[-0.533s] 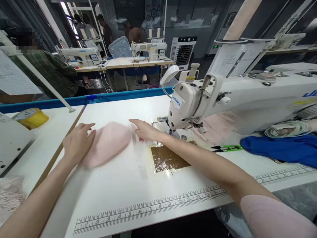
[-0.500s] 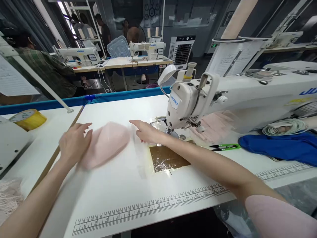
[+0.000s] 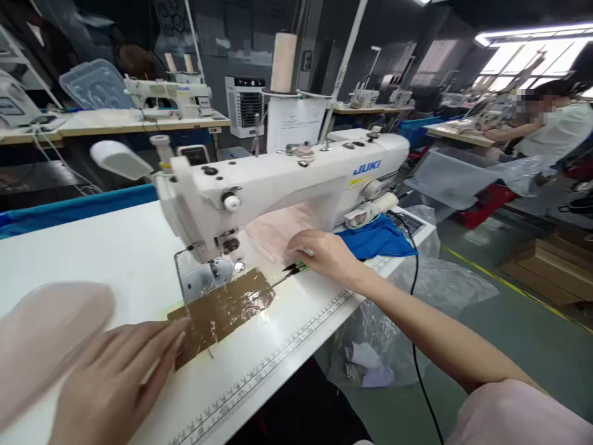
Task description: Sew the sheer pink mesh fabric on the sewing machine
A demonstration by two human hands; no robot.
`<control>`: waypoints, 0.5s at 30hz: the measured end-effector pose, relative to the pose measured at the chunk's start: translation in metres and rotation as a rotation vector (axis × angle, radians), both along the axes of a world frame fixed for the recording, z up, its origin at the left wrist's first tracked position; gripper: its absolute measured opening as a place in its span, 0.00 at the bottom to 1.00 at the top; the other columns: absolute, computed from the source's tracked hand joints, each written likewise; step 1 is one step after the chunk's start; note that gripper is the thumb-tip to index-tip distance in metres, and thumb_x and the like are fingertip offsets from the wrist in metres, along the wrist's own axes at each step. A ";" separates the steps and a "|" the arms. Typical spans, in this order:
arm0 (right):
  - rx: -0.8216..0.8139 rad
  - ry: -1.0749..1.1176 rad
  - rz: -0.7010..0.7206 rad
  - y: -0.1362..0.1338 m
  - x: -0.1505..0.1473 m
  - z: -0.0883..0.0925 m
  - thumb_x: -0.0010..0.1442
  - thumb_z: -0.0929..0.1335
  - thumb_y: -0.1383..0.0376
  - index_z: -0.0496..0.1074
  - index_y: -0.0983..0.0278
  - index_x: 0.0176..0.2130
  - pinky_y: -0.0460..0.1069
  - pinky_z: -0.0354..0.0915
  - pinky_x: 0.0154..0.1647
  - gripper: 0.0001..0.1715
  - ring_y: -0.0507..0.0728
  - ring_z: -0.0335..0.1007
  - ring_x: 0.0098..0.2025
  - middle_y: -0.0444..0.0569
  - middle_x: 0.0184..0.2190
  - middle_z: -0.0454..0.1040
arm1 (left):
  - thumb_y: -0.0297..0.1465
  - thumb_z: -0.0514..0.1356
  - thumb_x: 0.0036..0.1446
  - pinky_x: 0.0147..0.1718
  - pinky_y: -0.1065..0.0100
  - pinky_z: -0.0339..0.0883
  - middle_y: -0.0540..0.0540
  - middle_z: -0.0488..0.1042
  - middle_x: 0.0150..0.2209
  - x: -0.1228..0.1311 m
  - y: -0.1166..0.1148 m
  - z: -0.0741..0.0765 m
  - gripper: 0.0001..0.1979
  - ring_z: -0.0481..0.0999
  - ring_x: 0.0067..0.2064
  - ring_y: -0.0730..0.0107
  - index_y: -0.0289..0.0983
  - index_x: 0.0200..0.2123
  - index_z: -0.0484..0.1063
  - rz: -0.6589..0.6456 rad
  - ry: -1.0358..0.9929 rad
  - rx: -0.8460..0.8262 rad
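Observation:
My left hand [image 3: 118, 374] lies low over the white table, its fingers stretched out and the tips at the left end of the brown taped patch [image 3: 222, 309]. Left of it a rounded pale pink fabric piece [image 3: 55, 334] lies flat, blurred. My right hand [image 3: 327, 254] is at the right edge of a heap of pink fabric pieces [image 3: 273, 232] beneath the sewing machine's arm [image 3: 296, 176]. Its fingers are curled together; whether fabric is pinched between them is hidden. Partly under that hand are thread snips [image 3: 294, 267] with dark blades and a green handle.
The sewing machine's needle head [image 3: 204, 228] stands between my hands. A blue cloth [image 3: 377, 238] and a coiled pale cord [image 3: 361, 216] lie right of the heap. A printed ruler [image 3: 278, 361] runs along the front edge. A co-worker [image 3: 553, 123] sits far right.
The view has swung right. My right hand has moved from beside the rounded fabric piece to the heap under the machine. My left hand has come off that piece towards the brown patch.

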State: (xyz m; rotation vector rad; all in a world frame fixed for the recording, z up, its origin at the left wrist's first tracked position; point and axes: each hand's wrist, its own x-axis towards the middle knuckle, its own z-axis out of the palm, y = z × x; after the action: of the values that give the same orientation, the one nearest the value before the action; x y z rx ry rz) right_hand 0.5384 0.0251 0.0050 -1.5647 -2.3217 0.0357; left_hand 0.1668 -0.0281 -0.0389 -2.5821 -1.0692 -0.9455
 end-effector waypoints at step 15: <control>0.098 0.032 -0.158 0.064 0.030 -0.001 0.69 0.58 0.67 0.73 0.62 0.48 0.49 0.63 0.36 0.18 0.58 0.75 0.43 0.51 0.45 0.78 | 0.29 0.51 0.66 0.44 0.59 0.73 0.44 0.79 0.46 0.203 0.066 0.025 0.14 0.78 0.46 0.61 0.37 0.48 0.73 -0.241 0.152 -0.067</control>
State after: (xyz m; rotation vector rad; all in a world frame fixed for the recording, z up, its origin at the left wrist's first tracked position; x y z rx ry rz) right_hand 0.5682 0.0887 0.0043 -1.6801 -2.1346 -0.0889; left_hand 0.3699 0.0377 -0.0143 -2.8321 -0.7763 -0.7572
